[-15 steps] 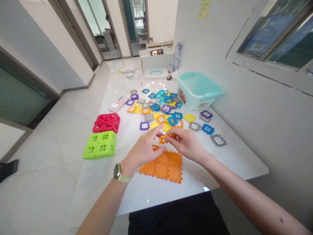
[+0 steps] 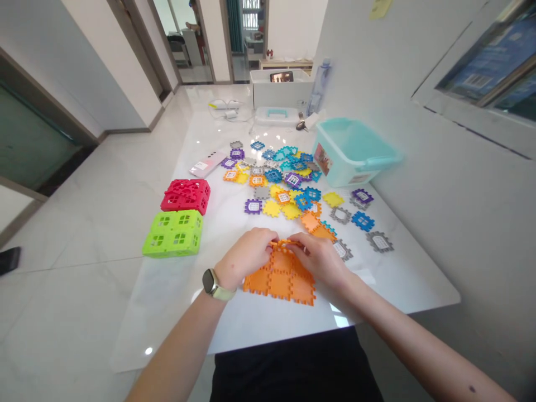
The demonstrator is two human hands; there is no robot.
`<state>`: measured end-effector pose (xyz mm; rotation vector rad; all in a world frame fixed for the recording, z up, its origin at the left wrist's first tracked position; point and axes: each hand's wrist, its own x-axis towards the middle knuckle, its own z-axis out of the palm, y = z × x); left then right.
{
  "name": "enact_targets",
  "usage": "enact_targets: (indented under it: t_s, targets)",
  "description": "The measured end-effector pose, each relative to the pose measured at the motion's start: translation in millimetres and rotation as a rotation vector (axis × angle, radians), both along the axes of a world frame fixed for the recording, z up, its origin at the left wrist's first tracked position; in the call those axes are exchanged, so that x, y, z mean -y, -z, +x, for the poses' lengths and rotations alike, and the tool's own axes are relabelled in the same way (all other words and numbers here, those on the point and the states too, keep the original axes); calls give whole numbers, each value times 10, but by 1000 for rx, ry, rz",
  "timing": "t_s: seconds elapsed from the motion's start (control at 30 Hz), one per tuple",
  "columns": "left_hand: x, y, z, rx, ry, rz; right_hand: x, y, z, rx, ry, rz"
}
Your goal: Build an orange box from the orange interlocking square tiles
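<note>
A flat orange panel of interlocked square tiles lies on the white table in front of me. My left hand, with a watch on the wrist, and my right hand both press down at the panel's far edge, fingers closed on a small orange tile between them. Two loose orange tiles lie just beyond my right hand.
A red block and a green block of assembled tiles stand at the left. Several loose coloured tiles are scattered mid-table. A teal bin sits by the right wall. A white box stands at the far end.
Both hands have dropped from above the table down onto the far edge of the orange panel, bringing the small orange tile with them. The view has shifted a little.
</note>
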<state>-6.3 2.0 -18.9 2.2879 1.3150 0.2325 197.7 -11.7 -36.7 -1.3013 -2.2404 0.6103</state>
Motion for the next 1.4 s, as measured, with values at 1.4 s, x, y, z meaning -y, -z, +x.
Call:
enact_targets:
  t_s: [1.4]
  targets:
    - [42, -4, 15, 4, 48, -60, 265, 181, -217, 174, 34, 110]
